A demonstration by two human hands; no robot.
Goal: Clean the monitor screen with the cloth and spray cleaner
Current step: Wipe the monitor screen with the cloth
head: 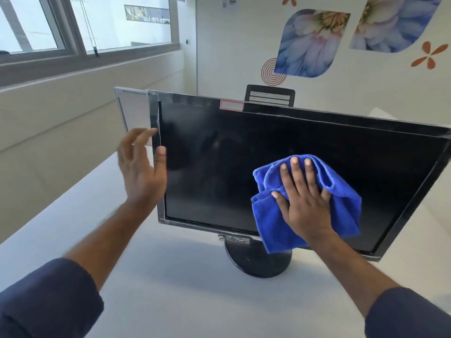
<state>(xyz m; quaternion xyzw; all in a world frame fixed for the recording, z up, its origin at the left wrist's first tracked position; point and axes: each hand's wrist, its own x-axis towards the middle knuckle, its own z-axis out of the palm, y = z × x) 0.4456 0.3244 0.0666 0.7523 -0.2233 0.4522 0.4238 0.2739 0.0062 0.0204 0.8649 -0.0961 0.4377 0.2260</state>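
wiping step in hand, by the look of it. right hand (305,198) flat, fingers straight and spread, pressing a bright blue microfibre cloth (307,203) against the lower middle of the dark glossy monitor screen (219,154); cloth bunched under the palm, one corner hanging past the bottom bezel. left hand (141,167) open, fingers relaxed and slightly blurred, thumb laid on the left edge of the black monitor frame (156,142), seemingly steadying it; whether the fingers touch the back cannot be told. monitor tilted back on a round black stand (256,262) on a white desk (170,289). no spray cleaner bottle in view. faint smears visible near the upper left of the glass.

next move likely calls for even, flat pressure and overlapping sweeps toward the unwiped left and top areas, with the frame braced so the stand does not rock. behind: black mesh chair back (269,96), wall with blue flower decals (310,42).
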